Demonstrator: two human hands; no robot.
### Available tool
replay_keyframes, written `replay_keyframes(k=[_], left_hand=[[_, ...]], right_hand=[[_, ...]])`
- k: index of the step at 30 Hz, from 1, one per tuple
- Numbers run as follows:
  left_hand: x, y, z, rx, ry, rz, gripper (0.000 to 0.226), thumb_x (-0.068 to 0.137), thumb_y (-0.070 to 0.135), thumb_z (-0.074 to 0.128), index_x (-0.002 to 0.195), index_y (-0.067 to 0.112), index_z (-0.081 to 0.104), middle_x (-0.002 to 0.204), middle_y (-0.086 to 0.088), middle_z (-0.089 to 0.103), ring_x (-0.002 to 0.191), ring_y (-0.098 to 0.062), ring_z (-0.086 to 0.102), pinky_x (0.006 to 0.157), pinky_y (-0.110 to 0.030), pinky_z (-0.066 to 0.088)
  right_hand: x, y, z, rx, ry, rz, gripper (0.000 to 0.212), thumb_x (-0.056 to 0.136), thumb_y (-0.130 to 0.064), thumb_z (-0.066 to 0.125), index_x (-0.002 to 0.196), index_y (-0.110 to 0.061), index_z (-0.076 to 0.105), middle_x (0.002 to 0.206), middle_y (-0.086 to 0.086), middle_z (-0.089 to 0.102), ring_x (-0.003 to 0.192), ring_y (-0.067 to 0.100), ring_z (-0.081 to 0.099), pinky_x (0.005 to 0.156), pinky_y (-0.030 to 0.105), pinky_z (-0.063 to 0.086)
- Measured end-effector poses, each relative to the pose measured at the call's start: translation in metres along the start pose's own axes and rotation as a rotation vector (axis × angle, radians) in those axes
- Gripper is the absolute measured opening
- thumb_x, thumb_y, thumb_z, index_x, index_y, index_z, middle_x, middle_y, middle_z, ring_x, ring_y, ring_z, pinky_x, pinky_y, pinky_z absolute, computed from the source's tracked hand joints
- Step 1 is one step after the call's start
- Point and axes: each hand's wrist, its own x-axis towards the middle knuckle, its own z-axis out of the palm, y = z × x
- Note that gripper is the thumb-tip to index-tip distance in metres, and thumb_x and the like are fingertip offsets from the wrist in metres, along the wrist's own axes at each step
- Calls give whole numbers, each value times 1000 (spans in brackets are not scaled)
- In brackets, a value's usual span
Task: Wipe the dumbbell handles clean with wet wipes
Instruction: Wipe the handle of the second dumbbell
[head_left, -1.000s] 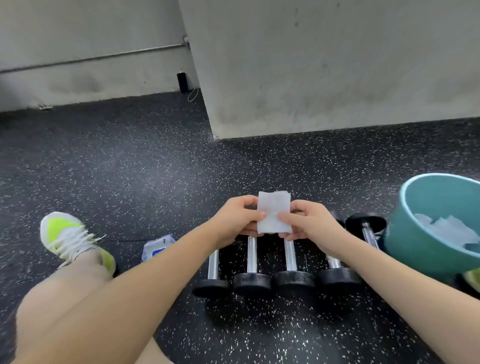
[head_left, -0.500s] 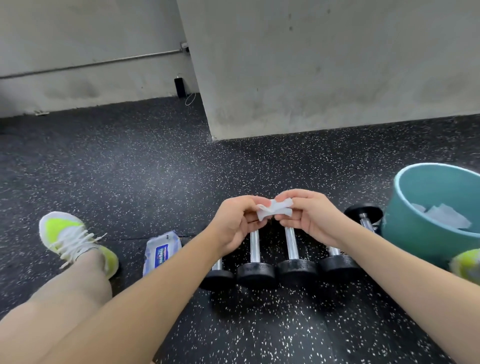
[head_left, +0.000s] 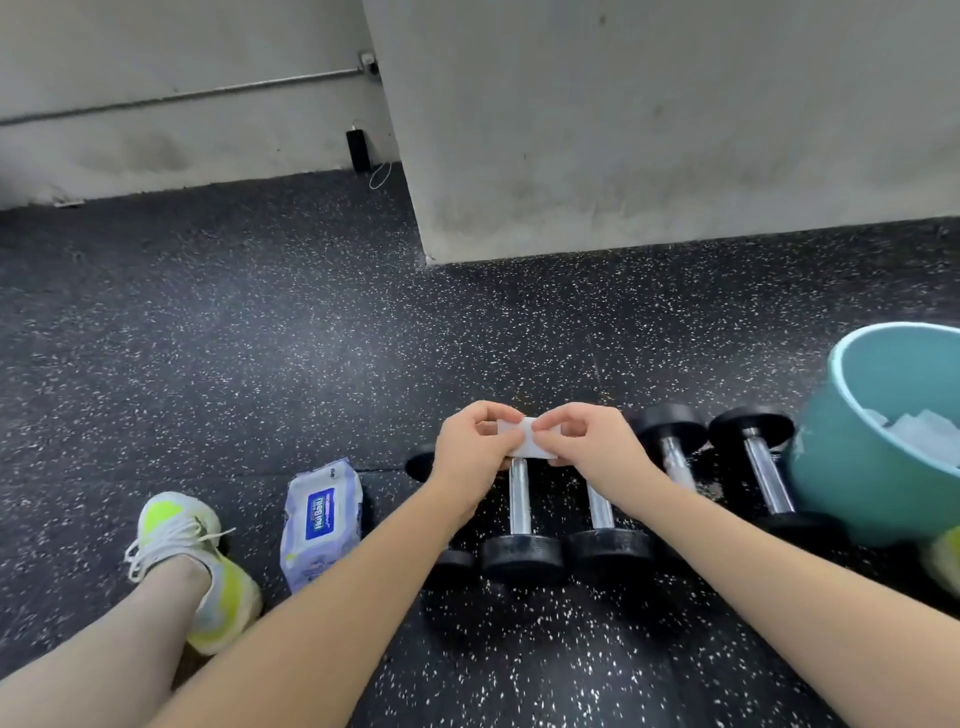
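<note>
Two bare forearms reaching in from the bottom edge, meeting over a row of dumbbells on speckled black rubber flooring (head_left: 311, 322). Left hand (head_left: 475, 449) curled, fingers and thumb pinched together on the left end of a white wet wipe (head_left: 524, 441); right hand (head_left: 582, 447) likewise pinched tight on the wipe's right end, thumb tips nearly meeting over its middle. Wipe folded into a small flat strip, held just above the far ends of the chrome handles, contact with them not discernible. Below the hands, five dumbbells laid side by side, handles running away from the viewer: leftmost dumbbell (head_left: 451, 564) mostly hidden under the left forearm, second dumbbell (head_left: 521, 558) and third dumbbell (head_left: 610, 553) with shiny bare handles and black round ends, fourth dumbbell (head_left: 670, 431) and fifth dumbbell (head_left: 766, 470) further right. Left of the row, a soft pack of wipes (head_left: 321, 519) lying flat, blue label up, beside a white and neon-yellow sneaker (head_left: 192, 561) on a bare leg. At the right edge, a teal bucket (head_left: 841, 457) touching the fifth dumbbell, crumpled white wipes inside. Beyond, a grey concrete pillar (head_left: 649, 130) and wall.
</note>
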Motion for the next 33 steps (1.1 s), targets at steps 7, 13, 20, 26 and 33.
replay_keyframes(k=[7,13,20,26,33], left_hand=[[29,-77,4,187,113,-65,11,84,18,78,85,28,76,81,5,72,72,-5,61,61,-8,43],[64,-114,13,235,109,-122,14,88,11,71,93,23,76,84,4,68,70,-2,55,59,-6,42],[96,-139,27,219,170,-157,14,89,16,71,96,26,78,87,13,72,83,0,64,69,-9,43],[104,-146,33,163,215,-197,12,88,17,72,91,27,78,83,12,73,76,2,62,62,-3,42],[102,-144,26,202,146,-227,11,86,18,74,91,27,78,85,12,73,82,-3,65,69,-13,46]], right_hand=[[26,59,45,-99,36,127,9,85,-20,75,86,-29,73,70,9,69,59,9,56,61,26,46],[58,97,71,-88,128,192,14,86,-14,73,84,-28,71,78,1,70,65,10,58,60,22,41],[88,116,77,-87,169,224,4,89,-20,73,91,-24,75,84,-7,71,81,6,63,64,17,41],[98,128,82,-84,222,238,5,87,-20,75,88,-24,78,81,-9,73,80,4,65,66,12,44],[98,127,80,-69,181,275,10,84,-15,75,81,-24,79,78,-11,74,73,2,65,58,7,42]])
